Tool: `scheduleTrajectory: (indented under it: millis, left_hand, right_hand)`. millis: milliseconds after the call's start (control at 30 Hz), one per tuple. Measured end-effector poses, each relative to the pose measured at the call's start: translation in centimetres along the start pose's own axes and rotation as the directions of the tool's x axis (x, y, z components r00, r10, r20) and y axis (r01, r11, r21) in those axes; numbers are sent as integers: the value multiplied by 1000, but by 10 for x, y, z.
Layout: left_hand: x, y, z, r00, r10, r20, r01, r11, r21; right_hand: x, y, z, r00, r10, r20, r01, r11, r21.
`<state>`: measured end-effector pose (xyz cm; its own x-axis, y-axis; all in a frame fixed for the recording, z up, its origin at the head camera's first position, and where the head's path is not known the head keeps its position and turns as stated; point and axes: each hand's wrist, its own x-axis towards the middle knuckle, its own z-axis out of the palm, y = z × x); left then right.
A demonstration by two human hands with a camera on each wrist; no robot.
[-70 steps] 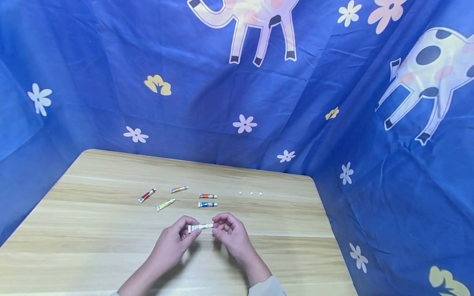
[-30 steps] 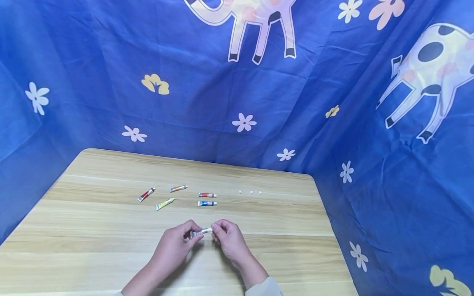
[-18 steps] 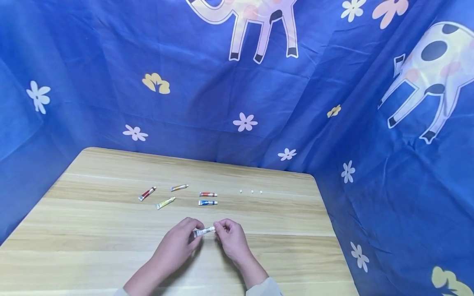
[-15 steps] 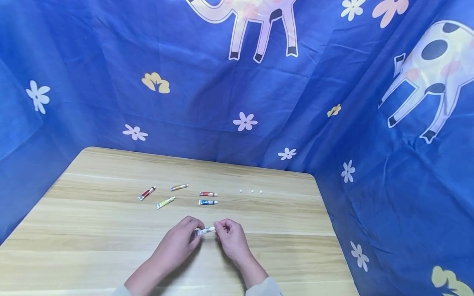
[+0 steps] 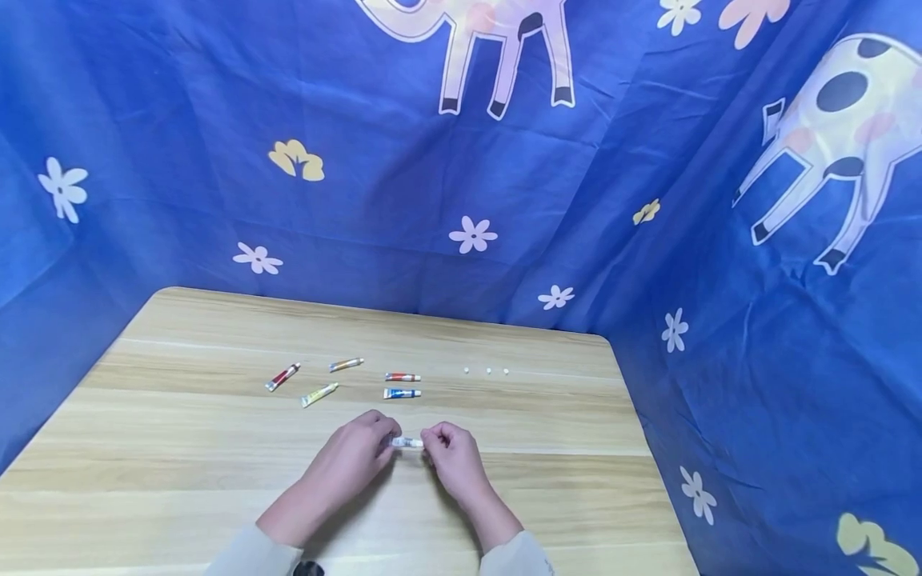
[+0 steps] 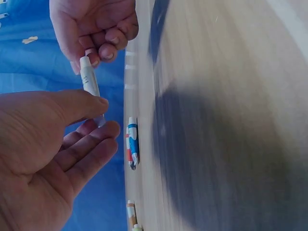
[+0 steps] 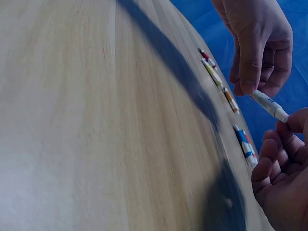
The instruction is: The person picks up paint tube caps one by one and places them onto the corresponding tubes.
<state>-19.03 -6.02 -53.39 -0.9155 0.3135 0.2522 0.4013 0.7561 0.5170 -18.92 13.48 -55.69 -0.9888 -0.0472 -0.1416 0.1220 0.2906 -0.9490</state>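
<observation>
A small white paint tube (image 5: 407,442) is held above the table between both hands. My left hand (image 5: 356,454) pinches its tail end between thumb and fingers, covering part of it in the head view. At the other end, my right hand (image 5: 454,460) has thumb and index finger on the tube's white cap (image 7: 281,115). The left wrist view shows the right hand's remaining fingers curled beside the cap. Beyond the hands lie a blue paint tube (image 5: 402,394) and a red one (image 5: 402,377), side by side.
Farther left on the wooden table (image 5: 180,448) are a dark red tube (image 5: 283,377), a yellow tube (image 5: 320,394) and an ochre tube (image 5: 346,365). Three tiny white pieces (image 5: 489,370) sit in a row toward the right. A blue printed curtain (image 5: 374,208) surrounds the table.
My right fingers, earlier spread around the cap end, have closed onto the cap. The left hand has turned over and shifted slightly right, hiding more of the tube. The tubes on the table stay put.
</observation>
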Motion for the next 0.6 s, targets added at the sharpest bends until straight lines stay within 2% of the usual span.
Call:
scheduleTrajectory:
  millis: [100, 333, 467, 600]
  left_hand:
    - [6, -5, 5, 1000, -7, 20, 7, 1000, -18]
    - [21, -16, 16, 995, -65, 76, 69, 997, -41]
    - [27, -21, 18, 993, -79, 92, 83, 996, -38]
    - [32, -25, 19, 988, -97, 117, 99, 995, -10]
  right_hand:
    - [5, 4, -4, 1000, 10, -8, -10, 1000, 7]
    - [23, 22, -22, 998, 38, -42, -34, 994, 107]
    - [35, 27, -36, 996, 23, -90, -11, 991, 131]
    - [48, 27, -52, 985, 2, -174, 15, 995, 96]
